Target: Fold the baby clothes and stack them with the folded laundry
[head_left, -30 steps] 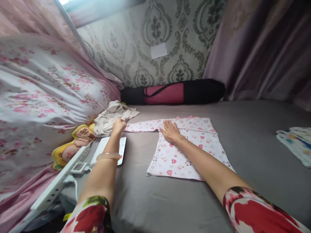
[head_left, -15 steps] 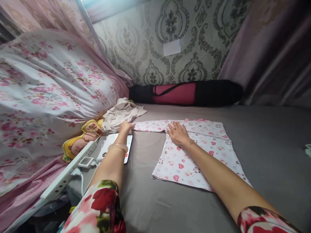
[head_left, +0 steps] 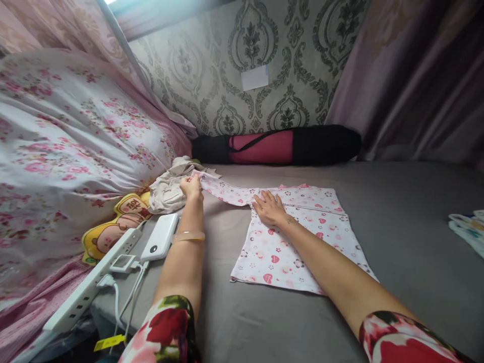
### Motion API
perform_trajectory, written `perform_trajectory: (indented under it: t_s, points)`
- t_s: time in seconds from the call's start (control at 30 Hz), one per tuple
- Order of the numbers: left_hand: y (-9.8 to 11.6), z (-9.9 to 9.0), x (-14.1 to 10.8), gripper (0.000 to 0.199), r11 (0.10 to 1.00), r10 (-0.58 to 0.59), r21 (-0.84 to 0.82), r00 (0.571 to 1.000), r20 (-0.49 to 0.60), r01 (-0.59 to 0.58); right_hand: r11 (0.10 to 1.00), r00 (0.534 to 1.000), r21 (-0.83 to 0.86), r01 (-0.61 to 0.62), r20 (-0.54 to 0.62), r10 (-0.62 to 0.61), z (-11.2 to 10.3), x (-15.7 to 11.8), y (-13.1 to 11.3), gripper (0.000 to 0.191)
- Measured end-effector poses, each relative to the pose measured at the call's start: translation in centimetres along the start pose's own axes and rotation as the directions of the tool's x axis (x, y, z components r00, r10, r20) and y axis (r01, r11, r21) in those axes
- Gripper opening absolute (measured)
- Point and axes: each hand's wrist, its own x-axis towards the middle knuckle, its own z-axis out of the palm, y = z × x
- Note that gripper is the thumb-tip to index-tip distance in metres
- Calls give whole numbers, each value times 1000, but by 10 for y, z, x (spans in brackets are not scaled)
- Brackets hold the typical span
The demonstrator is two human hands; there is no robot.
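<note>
A white long-sleeved shirt (head_left: 287, 252) with pink hearts and flowers lies spread on the grey bed sheet (head_left: 401, 227). One sleeve is folded across its upper part. My left hand (head_left: 192, 186) pinches the cuff of the other sleeve, which stretches out to the left and is lifted off the sheet. Flat on the shirt near that sleeve's armpit rests my right hand (head_left: 269, 207), fingers spread. A bracelet circles my left forearm.
Left of my arm are a white power bank (head_left: 161, 237), a power strip (head_left: 93, 282) with plugs and cables, a yellow cartoon cushion (head_left: 113, 232) and a crumpled pale cloth (head_left: 166, 189). A black and pink long bag (head_left: 260, 147) lies along the wall. Folded cloth (head_left: 469, 232) sits far right.
My left hand has raised the cuff upward off the sheet, so the sleeve now slopes up. My right hand stays on the shirt. The view has shifted slightly right.
</note>
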Motion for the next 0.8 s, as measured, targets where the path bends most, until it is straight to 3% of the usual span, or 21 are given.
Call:
perform_trajectory:
  t_s: [0.1, 0.27, 0.37, 0.47, 0.67, 0.8]
  points:
    - [32, 12, -24, 21, 868, -168, -479, 985, -41, 128, 1000, 1000, 17, 3, -31, -3, -6, 4, 0, 55]
    - [70, 26, -76, 13, 586, -244, -788, 968, 53, 191, 1000, 997, -6, -24, -77, 23, -17, 13, -5, 54]
    - [81, 33, -101, 11, 462, -239, -861, 964, 113, 215, 997, 998, -61, -51, -49, 48, -21, 17, -10, 58]
    - [86, 40, -116, 8, 401, -163, -892, 975, 153, 207, 991, 998, -113, -65, -13, 64, -25, 19, -16, 66]
    - [90, 47, -131, 7, 338, -33, -909, 969, 245, 242, 974, 990, -203, -100, 78, 118, -37, 28, -25, 79]
    - [90, 49, -135, 14, 374, -19, -883, 954, 298, 283, 982, 986, -176, -68, 137, 92, -42, 36, -17, 81]
